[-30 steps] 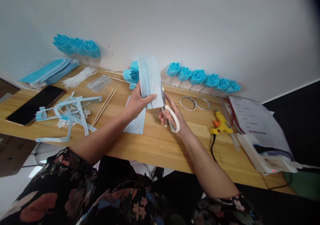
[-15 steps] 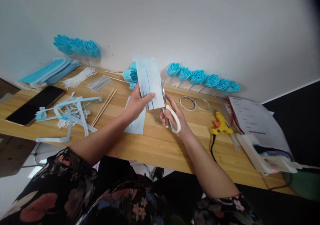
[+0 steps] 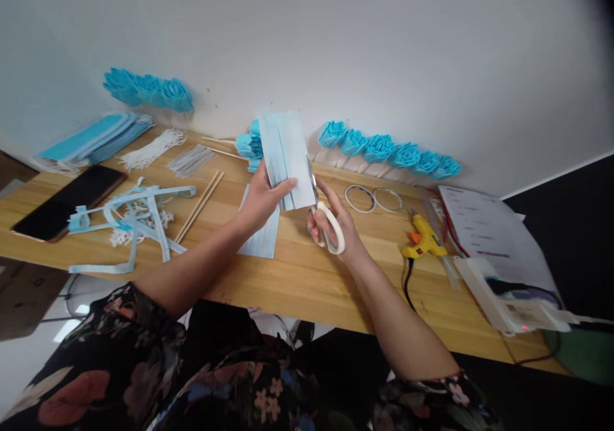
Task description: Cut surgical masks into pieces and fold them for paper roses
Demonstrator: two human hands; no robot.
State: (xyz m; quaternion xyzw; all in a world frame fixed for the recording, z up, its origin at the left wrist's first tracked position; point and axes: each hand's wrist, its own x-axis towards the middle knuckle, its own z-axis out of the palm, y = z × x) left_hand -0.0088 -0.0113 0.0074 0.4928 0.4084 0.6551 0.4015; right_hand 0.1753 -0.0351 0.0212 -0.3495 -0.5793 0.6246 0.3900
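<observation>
I'm reaching forward with both arms, my left forearm [image 3: 196,258] slanting inward to the right and my right forearm [image 3: 393,309] slanting inward to the left, so that my hands are nearing each other in front of me without touching. My left hand [image 3: 263,191] is pinching firmly, its thumb [image 3: 286,187] pointing rightward while its other fingers are mostly hiding from view. My right hand [image 3: 343,226] is gripping, its lower fingers curling inward

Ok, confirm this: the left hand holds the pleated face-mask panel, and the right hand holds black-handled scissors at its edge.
No: the head view shows white-handled scissors, not black-handled ones. The right hand does hold them at the edge of the pleated face-mask panel in the left hand.
</observation>
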